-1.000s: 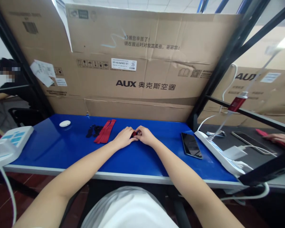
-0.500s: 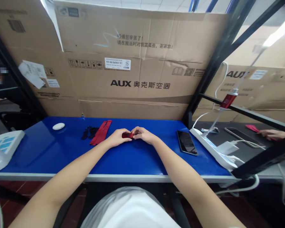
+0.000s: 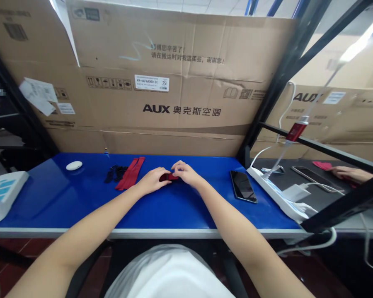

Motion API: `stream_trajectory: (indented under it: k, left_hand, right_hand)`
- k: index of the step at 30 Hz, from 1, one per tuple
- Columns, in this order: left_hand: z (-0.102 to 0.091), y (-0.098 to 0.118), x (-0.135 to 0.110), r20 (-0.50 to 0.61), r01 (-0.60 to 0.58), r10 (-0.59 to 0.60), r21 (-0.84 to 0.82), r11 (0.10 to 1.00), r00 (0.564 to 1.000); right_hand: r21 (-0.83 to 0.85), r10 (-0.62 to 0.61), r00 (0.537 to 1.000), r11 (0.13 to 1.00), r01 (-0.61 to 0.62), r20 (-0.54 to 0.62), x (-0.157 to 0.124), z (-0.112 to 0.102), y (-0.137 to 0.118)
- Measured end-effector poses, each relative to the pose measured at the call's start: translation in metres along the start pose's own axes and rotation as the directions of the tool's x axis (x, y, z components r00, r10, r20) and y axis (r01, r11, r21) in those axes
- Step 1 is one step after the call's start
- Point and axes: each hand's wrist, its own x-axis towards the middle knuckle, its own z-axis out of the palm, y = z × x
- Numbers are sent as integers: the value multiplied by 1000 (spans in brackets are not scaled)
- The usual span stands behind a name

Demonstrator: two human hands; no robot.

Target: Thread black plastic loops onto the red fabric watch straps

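Note:
Both of my hands meet on the blue table [image 3: 81, 198] around a small dark red piece [image 3: 168, 177]. My left hand [image 3: 153, 179] pinches its left end with curled fingers. My right hand [image 3: 184, 173] has fingers bent over its right end. A flat pile of red strips [image 3: 130, 172] lies just left of my left hand, and a bunch of small black pieces [image 3: 112, 173] sits beside that pile.
A white oval object [image 3: 74, 165] lies far left on the table, a white-blue device [image 3: 1, 193] at the left edge. A dark phone [image 3: 243, 186] and a white power strip [image 3: 279, 193] lie right. Cardboard boxes [image 3: 180, 82] wall the back. Another person's hand [image 3: 345, 172] works at the right bench.
The view has shifted slightly. My hands stay together on the red piece, which now shows more between the fingers, and my right fingers have lifted a little over it.

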Motion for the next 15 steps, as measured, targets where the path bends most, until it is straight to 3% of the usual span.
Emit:
stream_trajectory:
  k: [4, 10, 15]
  left_hand:
    - [-2, 1, 0, 41, 25, -24, -32, 999, 999]
    - [-6, 9, 1, 64, 148, -136, -268, 952, 989]
    - [-4, 6, 0, 159, 257, -205, -486, 835, 966]
  right_hand:
    - [214, 60, 997, 975, -69, 46, -2, -4, 0]
    - [548, 118, 987, 822, -156, 105, -5, -5, 0]
    - [677, 115, 993, 728, -107, 32, -4, -5, -3]
